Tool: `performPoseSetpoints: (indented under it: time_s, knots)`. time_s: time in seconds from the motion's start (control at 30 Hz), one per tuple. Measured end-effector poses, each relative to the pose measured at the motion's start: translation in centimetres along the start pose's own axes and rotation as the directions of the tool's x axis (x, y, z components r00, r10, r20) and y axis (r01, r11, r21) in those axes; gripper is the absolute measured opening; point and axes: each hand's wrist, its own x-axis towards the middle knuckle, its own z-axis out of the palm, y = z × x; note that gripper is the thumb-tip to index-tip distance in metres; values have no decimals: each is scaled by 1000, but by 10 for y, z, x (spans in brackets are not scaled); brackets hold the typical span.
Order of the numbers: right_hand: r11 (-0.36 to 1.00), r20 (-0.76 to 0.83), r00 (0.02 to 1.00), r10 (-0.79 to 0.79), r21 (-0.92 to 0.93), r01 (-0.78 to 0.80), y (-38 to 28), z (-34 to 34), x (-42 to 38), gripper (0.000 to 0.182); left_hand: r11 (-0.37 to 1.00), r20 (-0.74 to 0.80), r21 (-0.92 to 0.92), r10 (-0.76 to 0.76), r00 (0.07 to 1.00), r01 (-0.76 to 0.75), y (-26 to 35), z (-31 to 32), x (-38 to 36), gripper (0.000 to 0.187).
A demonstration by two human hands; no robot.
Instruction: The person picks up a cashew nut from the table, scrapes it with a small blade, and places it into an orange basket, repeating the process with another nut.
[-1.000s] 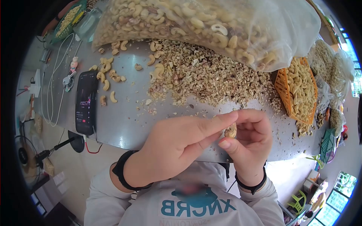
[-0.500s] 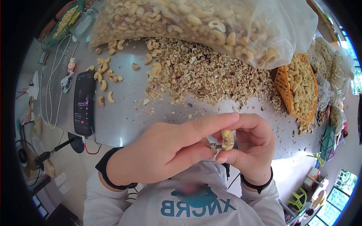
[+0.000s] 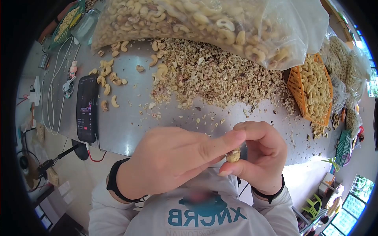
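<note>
Over the table's near edge, my right hand [image 3: 262, 157] pinches a pale cashew [image 3: 233, 155] between thumb and curled fingers. My left hand [image 3: 173, 159] is closed, palm down, with its index fingertip at the top of that cashew. What its other fingers hold is hidden. Beyond both hands lies a wide heap of nut skin flakes [image 3: 220, 78]. A large clear bag of cashews [image 3: 189, 23] rests behind the heap. Loose cashews [image 3: 105, 70] are scattered to the left.
An orange basket [image 3: 298, 96] full of peeled cashews stands at right, beside bagged nuts [image 3: 339, 59]. At left are a phone [image 3: 86, 108], a white cable [image 3: 50, 98] and a green basket [image 3: 57, 33]. Part of another person's arm [image 3: 49, 29] shows at upper left.
My left index finger has come down over the cashew, and the small metal tip that showed between my left fingers is now hidden. The cashew has turned and dropped slightly.
</note>
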Motion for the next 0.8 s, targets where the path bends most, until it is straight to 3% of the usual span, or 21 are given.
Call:
performPoseSetpoints:
  time_s: [0.17,0.27,0.47,0.67,0.8]
  knots:
    - [999,-25,999,47,26,-46,6,2,-1,37,993,-111,103,75,991,-63,-7,8,-2,41]
    - [988,-25,995,98,125,-94,11,4,-3,39,996,-118,-89,-27,993,17,-8,8,0,36]
    - [780,-20,971,237,600,-178,9,7,0,42,940,-29,-286,-203,979,187,-1,6,-2,37]
    - [743,9,978,208,649,-164,11,6,-3,43,809,107,-498,-301,948,313,4,7,-3,49]
    - [815,-6,992,124,571,-98,13,7,-4,45,884,57,-421,-200,978,205,1,9,-1,49]
